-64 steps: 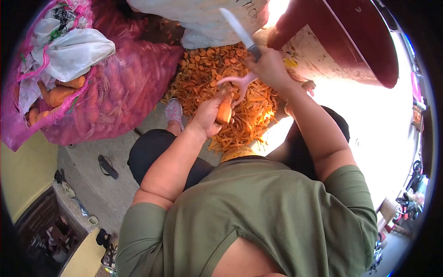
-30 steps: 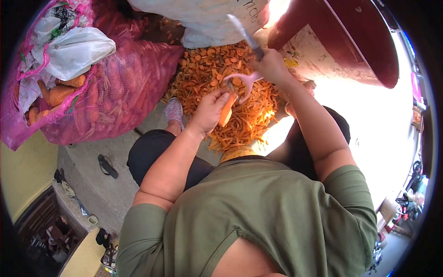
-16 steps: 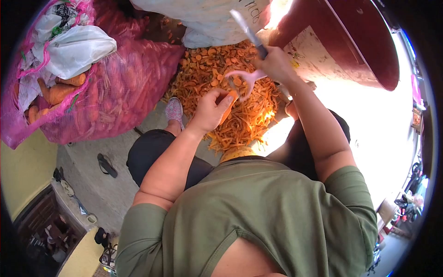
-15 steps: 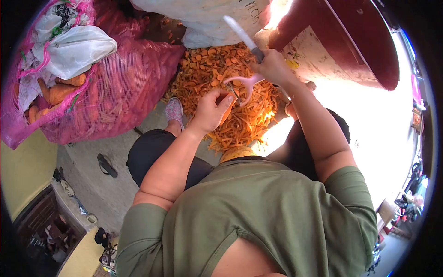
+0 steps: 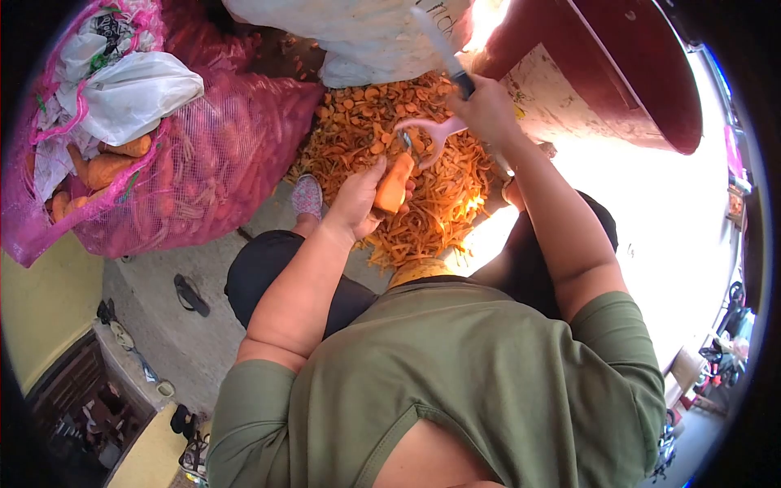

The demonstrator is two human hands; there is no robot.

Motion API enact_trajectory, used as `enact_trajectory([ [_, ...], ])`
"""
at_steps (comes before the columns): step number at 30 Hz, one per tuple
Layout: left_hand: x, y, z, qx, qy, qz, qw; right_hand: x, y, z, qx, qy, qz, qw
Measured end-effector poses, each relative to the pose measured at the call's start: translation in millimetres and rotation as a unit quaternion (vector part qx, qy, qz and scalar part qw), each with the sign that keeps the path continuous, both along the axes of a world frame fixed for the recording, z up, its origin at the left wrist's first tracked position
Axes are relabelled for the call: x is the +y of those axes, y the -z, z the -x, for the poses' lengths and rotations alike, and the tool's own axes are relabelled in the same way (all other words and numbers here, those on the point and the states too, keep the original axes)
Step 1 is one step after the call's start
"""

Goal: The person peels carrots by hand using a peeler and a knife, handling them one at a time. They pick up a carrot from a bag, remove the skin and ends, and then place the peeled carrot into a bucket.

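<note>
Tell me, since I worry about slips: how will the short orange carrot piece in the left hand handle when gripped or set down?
The short orange carrot piece stands straight out of the left hand, so it is probably stiff. Its smooth, bright peeled surface may be slippery. Rounded and tapering, it would likely roll if set down.

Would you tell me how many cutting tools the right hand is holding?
2: the pink peeler just above the carrot in the left hand, and the knife, its blade pointing away.

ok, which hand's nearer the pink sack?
Left. The left hand, gripping a carrot, sits right of the pink sack; the right hand, with a peeler, is farther right.
</note>
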State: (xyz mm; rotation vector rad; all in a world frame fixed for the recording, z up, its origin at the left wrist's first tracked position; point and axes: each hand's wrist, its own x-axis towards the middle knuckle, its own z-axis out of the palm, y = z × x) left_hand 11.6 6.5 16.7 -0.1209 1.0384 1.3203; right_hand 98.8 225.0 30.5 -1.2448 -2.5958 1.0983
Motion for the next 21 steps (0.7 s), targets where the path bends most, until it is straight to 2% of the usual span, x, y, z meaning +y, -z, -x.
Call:
enact_trajectory([
  [2,1,-2,-2,-0.012,0.004,0.036,0.999,-15,-3,1,0.054,-0.043,-0.008,0.998],
  [6,-1,5,-3,0.018,0.040,0.040,0.998,-31,-9,3,0.035,-0.068,0.040,0.996],
  [7,-3,7,-2,0.016,0.047,0.025,0.998,-31,-8,4,-0.014,-0.070,0.049,0.996],
  [13,-1,6,-7,0.024,0.055,-0.044,0.997,-25,-5,4,-0.096,-0.055,0.016,0.994],
  [17,2,7,-8,0.123,0.082,-0.022,0.989,-10,4,5,-0.066,-0.027,-0.080,0.994],
  [19,1,5,-5,0.116,0.087,-0.047,0.988,5,8,4,-0.067,0.004,-0.146,0.987],
  [21,0,-1,-1,0.105,0.079,-0.039,0.991,18,-2,-3,-0.066,0.055,-0.114,0.990],
])
